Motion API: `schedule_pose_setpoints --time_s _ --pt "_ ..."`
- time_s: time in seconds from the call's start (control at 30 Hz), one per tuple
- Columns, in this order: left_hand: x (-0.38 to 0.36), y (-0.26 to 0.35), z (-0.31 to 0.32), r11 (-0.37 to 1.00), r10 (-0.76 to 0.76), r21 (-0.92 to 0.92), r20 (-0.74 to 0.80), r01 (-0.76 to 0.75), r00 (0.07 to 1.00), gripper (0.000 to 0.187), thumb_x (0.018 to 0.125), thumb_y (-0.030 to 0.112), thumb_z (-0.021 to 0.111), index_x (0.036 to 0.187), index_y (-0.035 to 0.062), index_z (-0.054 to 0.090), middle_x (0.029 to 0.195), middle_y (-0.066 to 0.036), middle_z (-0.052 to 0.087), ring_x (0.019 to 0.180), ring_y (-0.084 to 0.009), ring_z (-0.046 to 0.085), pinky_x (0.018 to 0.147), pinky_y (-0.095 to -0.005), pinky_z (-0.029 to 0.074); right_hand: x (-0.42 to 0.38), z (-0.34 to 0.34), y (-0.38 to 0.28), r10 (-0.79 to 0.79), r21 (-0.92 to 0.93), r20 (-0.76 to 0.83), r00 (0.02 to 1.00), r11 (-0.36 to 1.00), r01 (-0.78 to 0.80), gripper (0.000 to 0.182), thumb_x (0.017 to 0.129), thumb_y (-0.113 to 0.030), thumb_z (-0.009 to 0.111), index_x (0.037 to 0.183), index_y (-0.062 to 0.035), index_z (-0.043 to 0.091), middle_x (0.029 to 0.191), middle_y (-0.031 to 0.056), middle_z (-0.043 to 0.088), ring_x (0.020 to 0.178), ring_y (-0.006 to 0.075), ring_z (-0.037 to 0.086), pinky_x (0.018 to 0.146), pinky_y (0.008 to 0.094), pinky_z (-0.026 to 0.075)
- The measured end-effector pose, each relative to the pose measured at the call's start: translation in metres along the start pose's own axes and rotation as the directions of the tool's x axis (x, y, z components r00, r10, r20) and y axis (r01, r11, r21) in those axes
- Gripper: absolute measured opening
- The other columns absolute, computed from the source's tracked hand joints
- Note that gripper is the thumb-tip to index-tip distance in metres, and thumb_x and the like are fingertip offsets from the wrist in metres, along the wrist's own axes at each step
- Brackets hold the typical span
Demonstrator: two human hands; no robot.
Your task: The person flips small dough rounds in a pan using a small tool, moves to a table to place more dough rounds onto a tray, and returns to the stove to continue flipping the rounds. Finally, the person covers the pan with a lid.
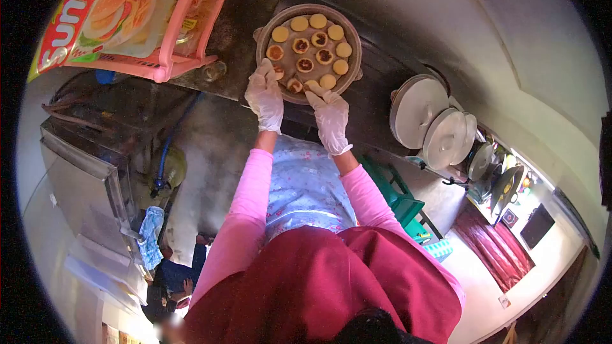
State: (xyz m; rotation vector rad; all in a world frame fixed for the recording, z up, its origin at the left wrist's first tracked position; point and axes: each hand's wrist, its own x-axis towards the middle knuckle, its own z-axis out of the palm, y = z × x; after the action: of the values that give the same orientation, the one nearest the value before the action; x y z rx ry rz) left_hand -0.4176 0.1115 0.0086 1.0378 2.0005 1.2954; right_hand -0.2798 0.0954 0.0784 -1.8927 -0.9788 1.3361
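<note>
A round metal pan (262, 34) rests on the dark counter, holding several small round pieces, some plain yellow, some with browned, dark-marked tops. My left hand (264, 97), in a thin clear glove, is at the pan's near left rim, its fingertips closed beside a browned piece (278, 72). Whether it grips that piece or the rim is hidden. My right hand (331, 118), gloved too, reaches over the near rim with its fingertips close to a plain yellow piece (310, 85) and a browned one (294, 85). What its fingers touch is too small to tell.
A pink rack (167, 57) with food packets stands at the upper left, a small glass (214, 71) beside it. Round lids (419, 111) lean along the wall at right. Green chairs (400, 200) stand below. Another person (175, 274) is at the lower left.
</note>
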Motion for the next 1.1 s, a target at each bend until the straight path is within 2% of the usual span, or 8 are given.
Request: schedule_pose_setpoints --time_s 0.07,0.3,0.4,0.63,0.73,0.8,0.93,1.1 --pt "0.001 -0.005 -0.001 0.998 0.025 -0.054 -0.069 -0.029 0.997 0.022 0.089 -0.002 0.062 0.110 -0.0025 0.071 0.107 -0.019 0.072 0.099 -0.0335 0.069 0.086 -0.0378 0.054 0.002 -0.003 0.002 -0.049 -0.107 -0.003 0.999 0.993 0.048 0.027 0.089 -0.007 0.072 0.113 0.0040 0.073 0.110 0.0085 0.074 0.100 0.0156 0.066 0.092 0.0275 0.049" --pt "-0.001 0.000 -0.012 0.961 0.096 0.244 0.148 -0.131 0.984 0.024 0.092 0.009 0.061 0.112 -0.0012 0.071 0.107 -0.021 0.072 0.096 -0.0337 0.070 0.087 -0.0397 0.055 -0.002 0.000 -0.007 0.052 -0.232 0.002 0.999 0.972 -0.050 0.028 0.088 -0.011 0.074 0.113 0.0020 0.073 0.112 0.0119 0.074 0.101 0.0180 0.067 0.092 0.0288 0.049" --pt "-0.007 0.005 -0.004 0.959 0.053 0.265 0.181 -0.101 0.982 0.024 0.094 0.012 0.062 0.111 -0.0021 0.072 0.109 -0.019 0.073 0.100 -0.0318 0.071 0.089 -0.0374 0.055 0.002 0.007 0.003 -0.081 -0.067 -0.062 0.995 0.995 0.077 0.025 0.088 -0.020 0.071 0.106 -0.0028 0.075 0.105 0.0148 0.074 0.096 0.0303 0.071 0.088 0.0357 0.053" --pt "-0.018 0.002 -0.005 0.942 0.145 0.275 0.190 -0.194 0.971 0.027 0.093 0.014 0.060 0.114 -0.0015 0.069 0.101 -0.020 0.072 0.093 -0.0362 0.069 0.083 -0.0427 0.055 0.004 -0.007 -0.009 -0.247 -0.480 0.046 0.968 0.844 0.238 0.026 0.090 -0.023 0.069 0.107 -0.0039 0.075 0.105 0.0167 0.073 0.097 0.0308 0.070 0.087 0.0368 0.053" --pt "-0.007 0.012 -0.013 0.929 -0.043 0.365 0.274 -0.063 0.961 0.031 0.092 0.015 0.060 0.118 0.0003 0.068 0.114 -0.023 0.069 0.104 -0.0393 0.066 0.090 -0.0438 0.053 0.007 -0.010 -0.014 -0.326 -0.507 0.073 0.943 0.802 0.317 0.028 0.092 -0.026 0.066 0.108 -0.0039 0.073 0.102 0.0164 0.072 0.098 0.0325 0.069 0.087 0.0394 0.053" --pt "0.010 0.026 -0.013 0.875 0.092 0.443 0.238 -0.192 0.967 0.032 0.091 0.018 0.061 0.119 0.0027 0.069 0.132 -0.027 0.057 0.121 -0.0471 0.053 0.099 -0.0514 0.046 0.012 -0.006 -0.018 -0.337 -0.360 -0.037 0.941 0.883 0.302 0.029 0.094 -0.028 0.063 0.108 -0.0044 0.072 0.099 0.0162 0.072 0.097 0.0339 0.069 0.087 0.0423 0.053" --pt "0.049 0.052 0.004 0.566 0.234 0.740 0.278 -0.363 0.932 0.036 0.091 0.027 0.062 0.120 0.0066 0.070 0.159 -0.033 0.021 0.140 -0.0653 0.014 0.111 -0.0714 0.023 0.037 0.005 -0.047 -0.371 -0.533 -0.012 0.928 0.788 0.308 0.034 0.094 -0.029 0.062 0.114 -0.0047 0.073 0.104 0.0193 0.073 0.097 0.0335 0.069 0.087 0.0397 0.052" --pt "0.069 0.045 0.013 0.518 0.111 0.733 0.453 -0.440 0.885 0.044 0.091 0.032 0.059 0.124 0.0031 0.068 0.162 -0.033 0.010 0.141 -0.0691 -0.001 0.108 -0.0801 0.013 0.053 0.018 -0.060 -0.423 -0.695 0.097 0.901 0.619 0.365 0.029 0.092 -0.026 0.062 0.108 -0.0049 0.074 0.101 0.0177 0.073 0.095 0.0345 0.069 0.083 0.0420 0.052"
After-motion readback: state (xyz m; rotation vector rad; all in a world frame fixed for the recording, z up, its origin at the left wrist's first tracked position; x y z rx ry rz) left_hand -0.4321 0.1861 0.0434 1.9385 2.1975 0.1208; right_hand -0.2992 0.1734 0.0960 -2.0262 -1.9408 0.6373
